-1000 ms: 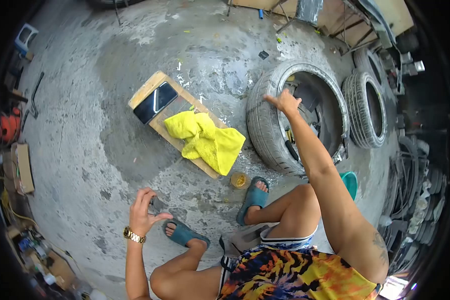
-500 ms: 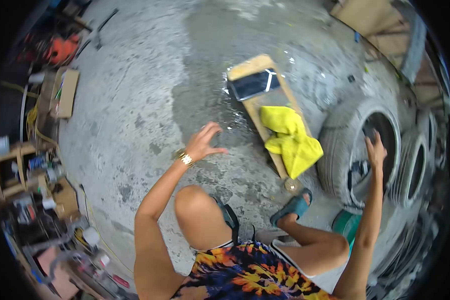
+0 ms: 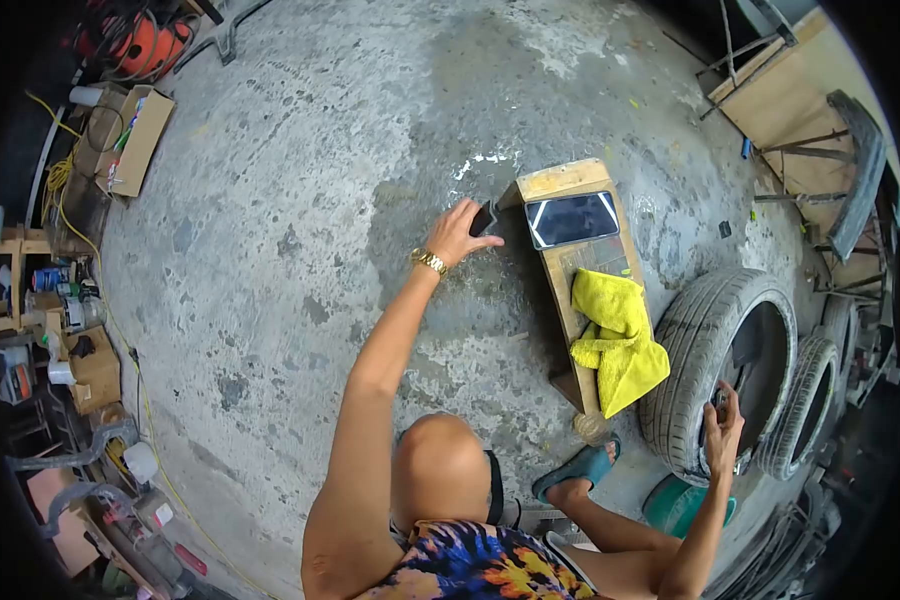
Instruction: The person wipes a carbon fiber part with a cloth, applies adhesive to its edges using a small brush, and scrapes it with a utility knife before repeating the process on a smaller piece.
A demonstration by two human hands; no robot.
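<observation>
My left hand (image 3: 455,237) is over the wet floor, left of a wooden stand. Its fingers and thumb curl round a small dark block-like object (image 3: 483,218). A phone-like dark panel with a white edge (image 3: 574,220) lies on top of the wooden stand (image 3: 562,180). Lower on the stand, a yellow cloth (image 3: 620,345) is bunched and hangs over its side. My right hand (image 3: 723,432) reaches into the opening of an upright tire (image 3: 685,375). Its fingers are bent together at a small dark item, too hidden to name.
More tires (image 3: 802,405) stand at right. A green round container (image 3: 675,505) sits beside my sandalled foot. Wood panels and metal frames line the upper right. Along the left are a cardboard box (image 3: 138,145), a yellow cord (image 3: 150,420), tools and an orange machine (image 3: 150,48).
My left hand has moved forward and right, closer to the stand. My right hand has lowered into the tire's opening, and its fingers have drawn together. The view has shifted too.
</observation>
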